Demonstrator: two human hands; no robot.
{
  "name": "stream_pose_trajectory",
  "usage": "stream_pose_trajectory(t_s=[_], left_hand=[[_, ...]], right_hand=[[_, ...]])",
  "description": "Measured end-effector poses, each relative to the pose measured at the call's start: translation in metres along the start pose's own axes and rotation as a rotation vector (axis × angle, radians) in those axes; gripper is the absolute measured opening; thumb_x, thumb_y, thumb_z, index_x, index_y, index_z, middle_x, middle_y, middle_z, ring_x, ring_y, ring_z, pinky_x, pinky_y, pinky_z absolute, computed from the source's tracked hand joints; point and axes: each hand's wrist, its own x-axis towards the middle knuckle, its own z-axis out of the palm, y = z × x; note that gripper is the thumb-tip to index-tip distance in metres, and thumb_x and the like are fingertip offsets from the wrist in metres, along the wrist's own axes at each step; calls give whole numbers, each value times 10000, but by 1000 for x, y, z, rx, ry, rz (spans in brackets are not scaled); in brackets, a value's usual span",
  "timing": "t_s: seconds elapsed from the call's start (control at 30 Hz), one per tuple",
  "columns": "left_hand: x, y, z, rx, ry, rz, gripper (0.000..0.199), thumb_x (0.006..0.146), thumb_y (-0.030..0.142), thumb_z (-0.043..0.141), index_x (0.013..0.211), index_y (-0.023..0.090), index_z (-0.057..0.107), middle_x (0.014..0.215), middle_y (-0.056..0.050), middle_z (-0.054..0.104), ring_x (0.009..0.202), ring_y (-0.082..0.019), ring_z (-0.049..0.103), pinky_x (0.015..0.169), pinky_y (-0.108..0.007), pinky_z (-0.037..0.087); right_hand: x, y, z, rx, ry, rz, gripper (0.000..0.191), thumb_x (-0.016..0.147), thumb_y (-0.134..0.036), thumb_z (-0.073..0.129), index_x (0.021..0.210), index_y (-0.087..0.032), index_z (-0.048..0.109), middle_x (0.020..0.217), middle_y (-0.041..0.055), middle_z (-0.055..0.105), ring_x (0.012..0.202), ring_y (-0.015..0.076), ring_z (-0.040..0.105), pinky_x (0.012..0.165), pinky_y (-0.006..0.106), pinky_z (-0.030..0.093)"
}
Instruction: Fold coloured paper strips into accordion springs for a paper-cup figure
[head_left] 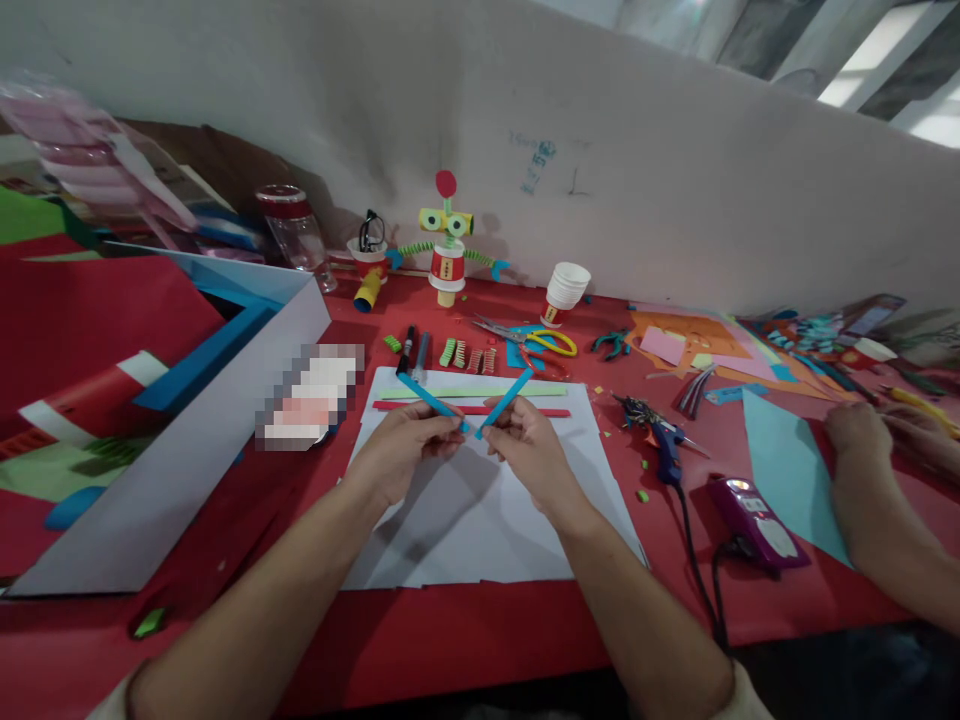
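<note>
My left hand [409, 445] pinches one blue paper strip [426, 393], which slants up to the left. Between the fingers of my right hand [525, 445] is another blue paper strip [512, 395], slanting up to the right. The lower ends of the two strips are close together, with a small gap between them. Both hands are above a white sheet [495, 540]. Beyond the fingers, a light green strip [487, 393] and a red strip [555, 412] lie across the sheet's far part.
A paper-cup figure [448, 265] and stacked cups [566, 290] stand at the back. Scissors [551, 343] lie beyond the sheet. A glue gun [666, 445] and purple device [761, 525] are right. Another person's hand [859, 435] is far right; a box [187, 430] stands left.
</note>
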Motion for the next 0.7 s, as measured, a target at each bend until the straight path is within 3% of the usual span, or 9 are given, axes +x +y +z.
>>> stream_pose_trajectory(t_s=[0.13,0.2,0.3,0.33,0.43,0.5,0.57,0.63,0.7], left_hand=[[1,5,-3,-99,120,99,256,534,184,792,716,183,612,585,49,617,556,-94,585,599,-225,453],[1,7,-4,-120,96,86,243,542,190,792,704,181,612,585,45,620,565,-100,598,616,-233,461],[1,8,-4,-127,54,48,182,564,204,786,675,168,646,609,14,641,619,-126,626,672,-257,480],[1,8,-5,-120,51,41,165,567,209,787,661,162,660,618,4,647,630,-131,627,688,-264,483],[-1,6,-4,-47,3,27,132,579,235,790,628,161,692,613,-11,648,628,-130,606,707,-269,485],[-2,4,-2,32,-77,-7,120,591,254,785,627,167,709,633,-26,665,645,-139,601,698,-271,481],[-4,0,2,119,-146,-51,110,595,255,777,631,168,721,652,-42,681,649,-150,598,653,-266,472],[-6,-4,7,202,-150,-75,101,579,244,772,618,168,720,594,-39,661,577,-138,566,540,-245,431],[-6,-7,12,258,-128,-76,83,558,222,763,600,173,711,523,-18,622,478,-109,496,443,-229,360]], right_hand=[[1,12,-6,-258,-234,50,400,607,-111,636,986,-232,591,598,-53,612,547,135,546,505,236,373],[1,12,-8,-329,-224,36,478,602,-128,669,1058,-243,583,595,-47,634,547,148,561,503,240,365],[4,1,-21,-449,-90,-59,292,687,-208,644,974,-259,636,605,-30,644,526,148,553,514,255,369],[5,-5,-31,-506,-27,-81,163,731,-225,598,881,-254,654,598,-21,642,524,154,555,524,267,381],[0,-20,-78,-832,255,-98,133,777,-204,516,794,-221,647,722,49,683,701,220,628,664,332,439],[-9,-22,-115,-1117,474,-1,160,771,-204,513,867,-176,637,882,134,682,852,282,627,747,380,438],[-20,-15,-149,-1330,591,159,272,751,-242,548,978,-105,607,970,226,647,934,342,601,777,426,428],[-28,-3,-174,-1355,603,289,363,737,-314,572,1016,-83,584,947,234,646,917,350,604,742,425,440],[-31,8,-188,-1273,591,354,334,686,-356,612,928,-125,612,847,170,658,834,323,621,680,393,453]])
